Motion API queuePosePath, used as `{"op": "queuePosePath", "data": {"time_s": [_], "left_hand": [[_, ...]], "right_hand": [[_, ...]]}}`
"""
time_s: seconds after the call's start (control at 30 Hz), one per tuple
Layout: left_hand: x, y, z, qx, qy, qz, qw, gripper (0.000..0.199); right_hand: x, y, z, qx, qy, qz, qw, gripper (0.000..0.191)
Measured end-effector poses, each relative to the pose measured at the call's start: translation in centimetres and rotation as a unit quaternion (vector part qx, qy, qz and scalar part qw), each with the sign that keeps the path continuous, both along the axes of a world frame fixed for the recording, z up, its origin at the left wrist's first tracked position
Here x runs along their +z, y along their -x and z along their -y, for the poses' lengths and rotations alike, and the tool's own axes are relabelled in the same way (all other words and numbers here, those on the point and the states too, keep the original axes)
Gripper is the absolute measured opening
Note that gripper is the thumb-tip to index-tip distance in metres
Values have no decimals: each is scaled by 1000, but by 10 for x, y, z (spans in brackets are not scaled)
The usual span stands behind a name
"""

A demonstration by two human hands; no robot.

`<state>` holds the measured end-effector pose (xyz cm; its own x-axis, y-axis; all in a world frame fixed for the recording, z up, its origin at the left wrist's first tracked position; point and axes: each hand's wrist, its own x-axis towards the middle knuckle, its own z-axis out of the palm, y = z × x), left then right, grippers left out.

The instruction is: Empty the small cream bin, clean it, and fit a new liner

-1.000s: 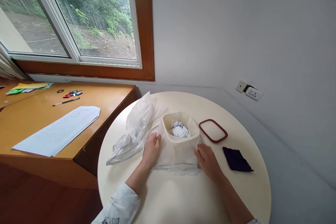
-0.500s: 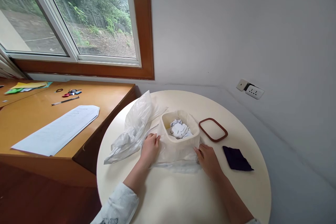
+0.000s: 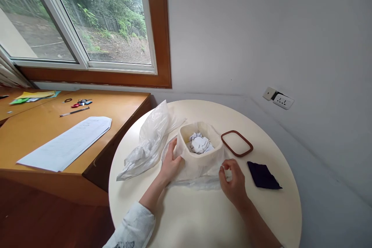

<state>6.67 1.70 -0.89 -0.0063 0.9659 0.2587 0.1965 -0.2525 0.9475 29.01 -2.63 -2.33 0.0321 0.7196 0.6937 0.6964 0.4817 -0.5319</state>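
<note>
A small square-mouthed cream bin (image 3: 180, 133) stands on the round table, with crumpled white paper (image 3: 200, 143) inside. A thin white plastic bag (image 3: 200, 168) lines it, folded over the rim and draped down its outside. My left hand (image 3: 171, 164) lies against the bin's left side, fingers stretched and thumb apart on the front. At the right front corner my right hand (image 3: 234, 182) is closed in a pinch, a bit of the white film at its fingertips.
Another crumpled clear-white plastic bag (image 3: 152, 135) lies left of the bin. To the right are a brown rounded frame (image 3: 236, 143) and a dark folded cloth (image 3: 264, 175). A wooden desk (image 3: 124, 104) with paper sheets (image 3: 69, 143) and a pen adjoins the round table (image 3: 188, 217).
My left hand has shifted up along the bin's side and its fingers have spread from a pinch. My right hand has turned and drawn slightly right, its thumb and finger curled together.
</note>
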Motion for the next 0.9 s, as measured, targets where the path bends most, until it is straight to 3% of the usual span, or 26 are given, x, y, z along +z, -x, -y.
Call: {"op": "queuePosePath", "data": {"time_s": [0.1, 0.23, 0.4, 0.53, 0.63, 0.73, 0.83, 0.9], "left_hand": [[4, -4, 1, -48, 15, 56, 997, 59], [10, -2, 11, -61, 35, 40, 997, 54], [33, 3, 59, -99, 91, -55, 989, 46], [54, 11, 90, -192, 130, -157, 960, 27], [60, 21, 78, -142, 134, -109, 975, 20], [60, 30, 45, -61, 111, -69, 990, 31], [57, 35, 10, -75, 111, -112, 985, 46], [55, 34, -5, -101, 107, -145, 979, 43]], "right_hand": [[-4, 13, 4, 61, 116, -7, 991, 13], [-8, 15, 1, 61, 204, -89, 973, 22], [-9, 1, -8, 62, 264, -214, 938, 33], [-6, -3, -11, 55, 284, -257, 922, 31], [-4, -2, -11, 34, 253, -281, 925, 31], [-3, -3, -9, 5, 212, -288, 934, 29], [-4, -4, -7, -11, 205, -272, 940, 27], [-6, -3, -7, -5, 213, -244, 946, 28]]}}
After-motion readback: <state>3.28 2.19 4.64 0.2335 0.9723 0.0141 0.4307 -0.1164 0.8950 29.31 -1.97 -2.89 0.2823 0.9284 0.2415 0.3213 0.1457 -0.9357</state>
